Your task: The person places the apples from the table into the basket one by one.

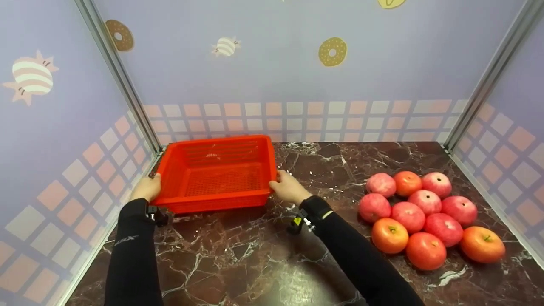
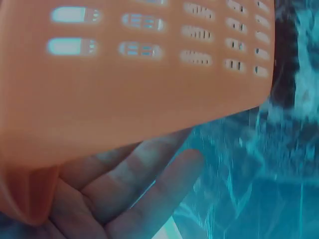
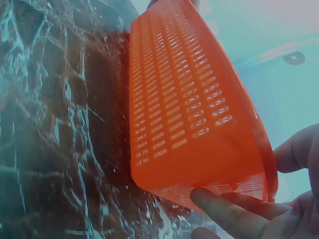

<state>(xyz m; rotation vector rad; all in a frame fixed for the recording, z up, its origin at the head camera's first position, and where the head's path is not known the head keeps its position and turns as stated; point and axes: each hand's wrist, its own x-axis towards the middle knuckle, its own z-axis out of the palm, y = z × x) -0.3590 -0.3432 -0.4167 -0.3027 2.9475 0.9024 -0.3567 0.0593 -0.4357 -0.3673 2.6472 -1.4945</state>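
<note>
A red plastic basket (image 1: 212, 203) with slotted walls stands at the back left of the marble-patterned table. My left hand (image 1: 146, 188) grips its left rim near the front corner. In the left wrist view, the fingers (image 2: 164, 191) reach along the outside of the basket wall (image 2: 124, 99), below the rim. On the opposite side my right hand (image 1: 290, 187) holds the right rim. The right wrist view shows its thumb (image 3: 294, 152) over the rim and its fingers (image 3: 224, 211) against the outer side of the basket (image 3: 219, 159).
Several round red, pink and orange fruits (image 1: 408, 216) lie in a cluster on the right of the table (image 1: 238, 263). Printed panels with tiled borders (image 1: 297, 121) enclose the table at the back and sides, joined by metal corner posts (image 1: 488, 80).
</note>
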